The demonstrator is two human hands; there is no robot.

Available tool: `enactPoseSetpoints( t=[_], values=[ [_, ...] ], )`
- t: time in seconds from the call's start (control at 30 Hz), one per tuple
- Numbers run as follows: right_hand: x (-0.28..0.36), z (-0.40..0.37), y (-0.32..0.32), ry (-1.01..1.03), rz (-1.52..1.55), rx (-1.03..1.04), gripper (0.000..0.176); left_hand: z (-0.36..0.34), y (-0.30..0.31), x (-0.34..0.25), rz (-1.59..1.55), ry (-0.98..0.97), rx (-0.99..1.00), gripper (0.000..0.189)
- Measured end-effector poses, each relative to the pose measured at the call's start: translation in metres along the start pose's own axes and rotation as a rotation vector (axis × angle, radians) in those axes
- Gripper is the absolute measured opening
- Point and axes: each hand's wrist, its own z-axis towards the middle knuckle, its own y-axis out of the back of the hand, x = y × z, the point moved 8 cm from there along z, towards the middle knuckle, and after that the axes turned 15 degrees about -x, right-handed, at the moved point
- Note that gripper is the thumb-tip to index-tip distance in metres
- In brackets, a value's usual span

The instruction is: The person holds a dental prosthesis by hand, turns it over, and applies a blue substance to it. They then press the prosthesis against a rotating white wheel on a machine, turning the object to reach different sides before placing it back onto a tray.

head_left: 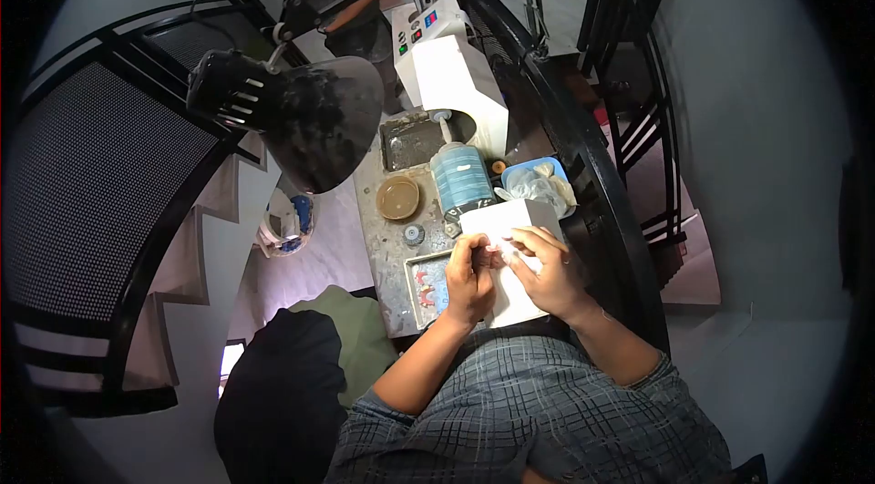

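Over a brightly lit white block [512, 309], my left hand [469, 279] and my right hand [549, 271] come close together. The fingertips of both are pinched, meeting around something tiny that glare and fingers hide. A blue-green banded drum [461, 179] sits just beyond the block, on the shaft of a white machine [454, 69]. Beside my left hand lies a shallow tray [408, 288] with small red and blue pieces in it. A small dark ridged knob-like piece [414, 234] rests on the bench above that tray.
A round brown bowl [398, 199] stands left of the drum. At right is a blue basket [532, 165] with plastic bags. A black lamp [314, 124] overhangs the left side. Black railing [597, 179] curves along the right. Another person [360, 28] is beyond the machine.
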Motion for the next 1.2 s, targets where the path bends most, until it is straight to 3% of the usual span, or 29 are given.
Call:
enactPoseSetpoints(
  t=[0.1, 0.33, 0.7, 0.83, 0.9, 0.97, 1.03, 1.2],
  values=[
    [-0.008, -0.002, -0.006, 0.017, 0.026, -0.051, 0.023, 0.0, 0.002, -0.006, 0.158, -0.108, -0.004, 0.011],
    [-0.005, -0.002, -0.005, 0.114, -0.065, -0.065, 0.013, -0.001, 0.0, -0.009, 0.123, -0.082, 0.013, 0.011],
    [0.006, -0.001, -0.002, 0.074, 0.003, -0.082, 0.014, -0.003, 0.001, -0.011, 0.068, -0.132, 0.004, 0.02],
    [0.011, -0.001, -0.003, 0.031, 0.051, -0.11, 0.013, -0.004, 0.002, -0.004, 0.087, -0.041, 0.021, 0.017],
    [0.009, -0.005, -0.007, -0.07, 0.135, -0.128, 0.011, -0.003, 0.005, -0.008, 0.204, -0.087, 0.035, 0.015],
    [0.008, -0.008, -0.013, -0.005, 0.131, -0.174, 0.013, -0.003, 0.006, -0.007, 0.286, -0.181, 0.04, 0.016],
    [-0.003, -0.01, -0.019, -0.06, 0.149, -0.18, 0.013, -0.006, 0.011, 0.024, 0.13, -0.084, 0.009, 0.021],
    [-0.005, -0.008, -0.018, -0.055, 0.17, -0.188, 0.015, -0.005, 0.012, 0.023, 0.032, -0.076, -0.036, 0.025]
  ],
)
